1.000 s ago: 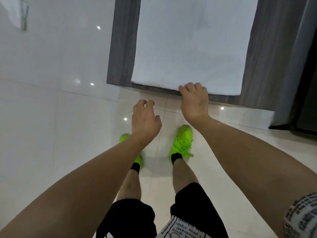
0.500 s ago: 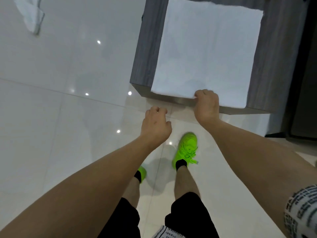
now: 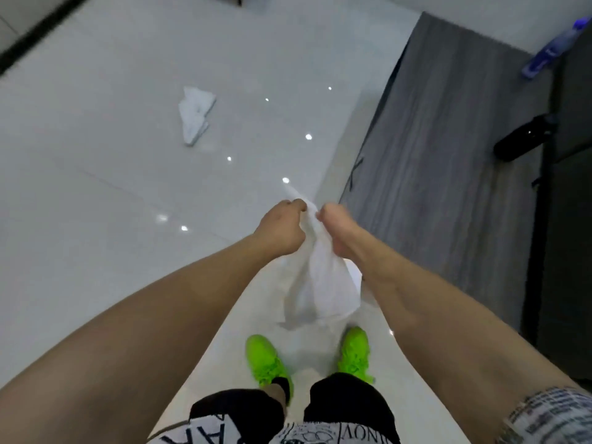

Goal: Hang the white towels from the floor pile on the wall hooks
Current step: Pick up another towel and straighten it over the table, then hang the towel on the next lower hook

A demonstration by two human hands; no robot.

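— Glossy white floor tiles filled most of the view, with a grey wood-grain desk on the right. How many towels did you count?

— Two. One limp white cloth towel hung between both hands above two neon-green sneakers; one crumpled white towel lay on the floor, well apart.

— And the hands?

— The left hand and the right hand each clenched the hanging towel's top, nearly touching.

— Anything on the desk?

— One black bottle lying down, and one blue bottle near the far edge.
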